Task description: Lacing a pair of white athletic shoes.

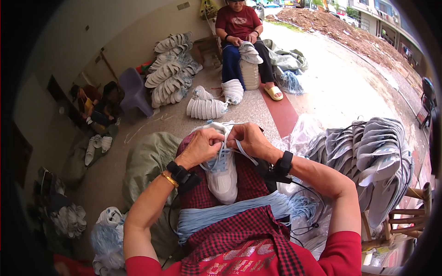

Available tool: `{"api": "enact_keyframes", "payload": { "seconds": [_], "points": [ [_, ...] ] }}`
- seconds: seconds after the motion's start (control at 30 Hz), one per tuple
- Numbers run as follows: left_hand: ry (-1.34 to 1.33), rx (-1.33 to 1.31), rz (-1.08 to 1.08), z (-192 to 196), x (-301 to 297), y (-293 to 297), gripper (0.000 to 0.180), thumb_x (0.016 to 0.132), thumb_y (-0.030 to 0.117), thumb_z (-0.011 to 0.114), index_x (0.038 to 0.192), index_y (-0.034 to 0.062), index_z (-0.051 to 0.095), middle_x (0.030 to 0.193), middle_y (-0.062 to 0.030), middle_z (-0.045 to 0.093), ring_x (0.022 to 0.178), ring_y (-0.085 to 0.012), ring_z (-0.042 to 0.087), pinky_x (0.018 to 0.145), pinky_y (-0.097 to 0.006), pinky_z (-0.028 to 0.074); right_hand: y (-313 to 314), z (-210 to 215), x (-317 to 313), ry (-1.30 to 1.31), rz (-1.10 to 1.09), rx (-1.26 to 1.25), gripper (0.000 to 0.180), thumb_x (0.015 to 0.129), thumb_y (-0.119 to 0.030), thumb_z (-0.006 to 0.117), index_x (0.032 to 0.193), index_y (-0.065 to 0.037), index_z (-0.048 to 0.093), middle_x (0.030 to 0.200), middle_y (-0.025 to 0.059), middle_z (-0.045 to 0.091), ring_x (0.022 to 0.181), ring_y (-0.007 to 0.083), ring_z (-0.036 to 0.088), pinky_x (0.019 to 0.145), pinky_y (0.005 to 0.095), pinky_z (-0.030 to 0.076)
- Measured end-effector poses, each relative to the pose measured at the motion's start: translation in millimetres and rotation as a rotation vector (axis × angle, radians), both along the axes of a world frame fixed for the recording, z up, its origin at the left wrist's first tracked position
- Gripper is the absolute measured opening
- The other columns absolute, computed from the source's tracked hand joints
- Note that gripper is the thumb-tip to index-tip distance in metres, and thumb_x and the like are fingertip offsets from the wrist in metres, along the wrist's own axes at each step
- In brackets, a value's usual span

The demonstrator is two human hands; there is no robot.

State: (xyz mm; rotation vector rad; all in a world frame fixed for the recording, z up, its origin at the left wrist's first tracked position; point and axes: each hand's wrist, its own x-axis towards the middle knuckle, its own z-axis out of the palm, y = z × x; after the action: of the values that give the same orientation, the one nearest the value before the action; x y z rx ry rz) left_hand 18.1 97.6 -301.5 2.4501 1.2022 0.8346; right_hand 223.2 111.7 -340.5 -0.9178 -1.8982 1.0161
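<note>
At the lower left of the frame, a heap of pale shoe uppers [68, 220] sits in shadow. Above it, two people [109, 102] are bent low in the dim left background, near a purple plastic chair [133, 89]. Right of the chair, tall stacks of off-white shoe uppers [170, 76] lean together. Below these, left of centre, an olive sack [149, 158] bulges beside the wearer's lap.

The left hand [202, 146] is at the centre of the frame, back of the hand up, thumb and fingers pinched together at the lacing of a white and pale blue shoe [223, 183]; exactly what lies between its fingertips is hidden. The shoe rests on the lap, toe toward the wearer, over a dark red checked apron [198, 195]. A bundle of light blue laces [235, 211] lies across the lap just below the toe. The right hand [253, 141], close beside the left, pinches a pale lace [247, 155] that trails from its fingers.

At the upper centre, a seated person [238, 25] in dark red handles uppers on their lap. At the right, grey-white uppers [373, 147] are stacked thickly above a wooden stool [410, 218].
</note>
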Motion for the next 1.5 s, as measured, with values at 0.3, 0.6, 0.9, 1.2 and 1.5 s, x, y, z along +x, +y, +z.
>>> {"api": "enact_keyframes", "payload": {
  "seconds": [0.3,0.6,0.9,1.2,1.5],
  "points": [
    [0.308,0.375,0.204,32.1,-58.0,5.4,0.005,0.078,0.001,0.060,0.083,-0.0001,0.062,0.084,-0.0179,0.060,0.085,-0.0382,0.060,0.077,-0.047,0.048,-1.7,-9.1,2.9,0.077,0.023,0.092,0.011,0.091,-0.010,0.068,0.090,0.001,0.070,0.083,0.0026,0.069,0.077,0.0066,0.062,0.069,0.0252,0.051],
    [0.032,0.319,0.341,24.3,-105.8,-45.8,0.012,0.080,-0.003,0.064,0.091,0.0025,0.068,0.086,-0.0118,0.059,0.077,-0.0274,0.063,0.067,-0.038,0.049,-5.6,-4.1,6.9,-0.072,0.000,0.164,0.015,0.086,-0.016,0.072,0.096,-0.004,0.072,0.078,0.0053,0.068,0.069,0.0135,0.063,0.065,0.0299,0.050],
    [-0.614,-0.108,0.167,-24.9,-95.7,-51.5,0.010,0.092,-0.003,0.064,0.100,-0.0029,0.070,0.093,-0.0046,0.072,0.087,-0.0095,0.068,0.080,-0.024,0.055,-10.2,26.7,14.1,-0.153,0.186,0.207,0.007,0.087,-0.008,0.070,0.093,-0.004,0.072,0.086,0.0041,0.069,0.079,0.0146,0.065,0.070,0.0290,0.051],
    [-0.588,0.089,0.227,-56.5,-74.1,-36.9,0.008,0.091,0.005,0.071,0.094,-0.0013,0.068,0.086,-0.0040,0.071,0.080,-0.0074,0.065,0.073,-0.024,0.053,-7.0,59.8,-51.7,-0.336,0.222,0.478,0.018,0.083,0.002,0.056,0.099,0.000,0.064,0.086,0.0182,0.066,0.076,0.0323,0.067,0.067,0.0400,0.051],
    [-0.597,0.139,0.285,-74.5,-68.8,-37.7,0.010,0.092,-0.004,0.055,0.100,-0.0004,0.058,0.086,-0.0079,0.069,0.082,-0.0126,0.068,0.073,-0.028,0.054,15.6,35.3,-78.0,-0.325,0.200,0.431,0.028,0.079,-0.001,0.062,0.106,-0.003,0.065,0.081,0.0104,0.071,0.065,0.0235,0.067,0.062,0.0352,0.053]
  ]
}}
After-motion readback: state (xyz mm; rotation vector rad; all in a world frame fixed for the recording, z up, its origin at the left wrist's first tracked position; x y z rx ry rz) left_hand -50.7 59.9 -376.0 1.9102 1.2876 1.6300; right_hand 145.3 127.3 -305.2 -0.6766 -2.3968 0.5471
